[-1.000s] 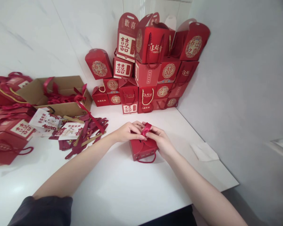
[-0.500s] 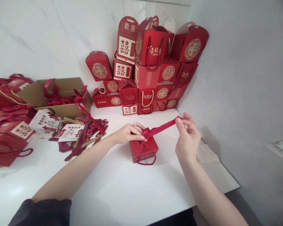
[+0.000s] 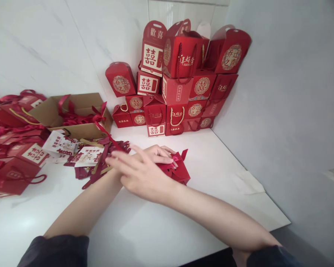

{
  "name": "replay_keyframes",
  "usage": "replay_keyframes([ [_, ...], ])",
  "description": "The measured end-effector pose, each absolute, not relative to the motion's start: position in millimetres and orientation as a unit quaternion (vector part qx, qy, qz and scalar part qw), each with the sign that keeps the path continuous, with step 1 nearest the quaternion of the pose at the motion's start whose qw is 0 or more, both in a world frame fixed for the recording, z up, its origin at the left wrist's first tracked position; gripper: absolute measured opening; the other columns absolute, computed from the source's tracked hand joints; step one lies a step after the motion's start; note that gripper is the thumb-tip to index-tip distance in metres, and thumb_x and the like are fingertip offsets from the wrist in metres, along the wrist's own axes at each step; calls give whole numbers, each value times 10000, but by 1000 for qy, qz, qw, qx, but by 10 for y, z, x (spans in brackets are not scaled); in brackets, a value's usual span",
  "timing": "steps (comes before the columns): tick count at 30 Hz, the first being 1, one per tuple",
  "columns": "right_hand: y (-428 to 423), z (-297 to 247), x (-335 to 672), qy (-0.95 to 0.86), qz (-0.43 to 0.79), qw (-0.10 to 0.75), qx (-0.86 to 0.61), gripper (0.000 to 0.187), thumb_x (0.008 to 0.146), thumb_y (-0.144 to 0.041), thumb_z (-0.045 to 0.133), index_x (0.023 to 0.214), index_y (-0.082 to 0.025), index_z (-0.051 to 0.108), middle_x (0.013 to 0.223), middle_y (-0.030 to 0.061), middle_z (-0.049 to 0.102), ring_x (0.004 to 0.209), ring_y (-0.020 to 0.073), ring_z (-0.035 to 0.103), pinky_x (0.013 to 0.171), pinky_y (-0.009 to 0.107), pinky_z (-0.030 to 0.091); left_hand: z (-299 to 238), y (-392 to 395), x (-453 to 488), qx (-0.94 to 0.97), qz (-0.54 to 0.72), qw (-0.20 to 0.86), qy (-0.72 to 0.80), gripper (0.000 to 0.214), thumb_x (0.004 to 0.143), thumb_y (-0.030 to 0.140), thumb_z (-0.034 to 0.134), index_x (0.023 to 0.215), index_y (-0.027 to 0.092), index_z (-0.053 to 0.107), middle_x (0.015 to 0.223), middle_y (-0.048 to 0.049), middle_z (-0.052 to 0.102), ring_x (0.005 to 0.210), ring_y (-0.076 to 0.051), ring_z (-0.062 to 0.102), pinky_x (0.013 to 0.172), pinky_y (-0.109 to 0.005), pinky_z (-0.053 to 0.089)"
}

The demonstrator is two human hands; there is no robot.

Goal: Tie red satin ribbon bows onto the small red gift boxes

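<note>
A small red gift box (image 3: 182, 172) with a cord handle stands on the white table (image 3: 156, 230), largely covered by my hands. My left hand (image 3: 159, 153) rests on the box top with its fingers pressed together on the red ribbon (image 3: 183, 154), whose short end sticks up at the right. My right hand (image 3: 140, 173) crosses over my left wrist, fingers stretched out and pointing left, holding nothing. It hovers just left of the box, near the loose ribbon strips (image 3: 111, 148).
A tall stack of red gift boxes (image 3: 180, 81) fills the back corner. A cardboard box of red ribbons (image 3: 72, 111) sits at left, with printed cards (image 3: 86, 155) and red bags (image 3: 11, 167) beside it. A white sheet (image 3: 247, 181) lies near the table's right edge.
My right hand let go of the stretched ribbon end and swung left across my left wrist. The ribbon is no longer pulled out to the right. My left hand stayed on the box.
</note>
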State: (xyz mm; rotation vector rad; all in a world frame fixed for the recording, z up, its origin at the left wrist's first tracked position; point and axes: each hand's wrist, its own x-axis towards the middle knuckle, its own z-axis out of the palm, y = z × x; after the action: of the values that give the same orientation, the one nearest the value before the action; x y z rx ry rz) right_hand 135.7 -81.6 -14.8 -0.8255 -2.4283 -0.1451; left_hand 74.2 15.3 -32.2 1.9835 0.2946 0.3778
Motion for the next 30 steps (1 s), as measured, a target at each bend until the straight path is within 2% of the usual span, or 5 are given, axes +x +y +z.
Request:
replay_keyframes([
  [5, -789, -305, 1275, -945, -118, 195, -234, 252, 918, -162, 460, 881, -199, 707, 1447, 68, 464, 1394, 268, 306, 1180, 528, 113, -327, 198, 744, 880, 75, 461, 83, 157, 847, 253, 634, 851, 180, 773, 919, -69, 755, 1116, -174, 580, 1097, -335, 348],
  [9, -823, -172, 1701, -912, 33, 296, -281, 322, 920, -458, 499, 1104, -224, 622, 1472, 78, 429, 1380, 237, 327, 1166, 515, 159, -383, 149, 754, 899, 99, 410, 120, 218, 800, 170, 645, 595, 183, 715, 736, -18, 727, 831, -113, 644, 922, -191, 469],
  [12, -771, -238, 2190, -809, 153, 399, -405, 243, 950, -398, 460, 989, -222, 623, 1378, 92, 510, 1308, 219, 414, 1107, 444, 282, -370, 99, 744, 899, 121, 399, 133, 259, 814, 222, 624, 572, 178, 706, 659, -5, 688, 762, -107, 627, 769, -127, 491],
  [20, -637, -737, 2719, -664, 421, 478, -391, 274, 962, -430, 433, 916, -237, 623, 1361, 56, 490, 1353, 196, 371, 1112, 381, 276, -303, 110, 738, 863, 108, 485, 88, 166, 843, 284, 643, 803, 178, 764, 924, -87, 742, 1091, -184, 551, 1010, -337, 417],
  [30, -638, -676, 2719, -684, 426, 466, -366, 221, 854, -340, 651, 686, -199, 626, 1313, 72, 527, 1321, 216, 428, 1104, 396, 326, -322, 146, 732, 872, 100, 474, 75, 167, 857, 262, 623, 917, 196, 764, 959, -77, 740, 1091, -180, 570, 1012, -331, 432],
])
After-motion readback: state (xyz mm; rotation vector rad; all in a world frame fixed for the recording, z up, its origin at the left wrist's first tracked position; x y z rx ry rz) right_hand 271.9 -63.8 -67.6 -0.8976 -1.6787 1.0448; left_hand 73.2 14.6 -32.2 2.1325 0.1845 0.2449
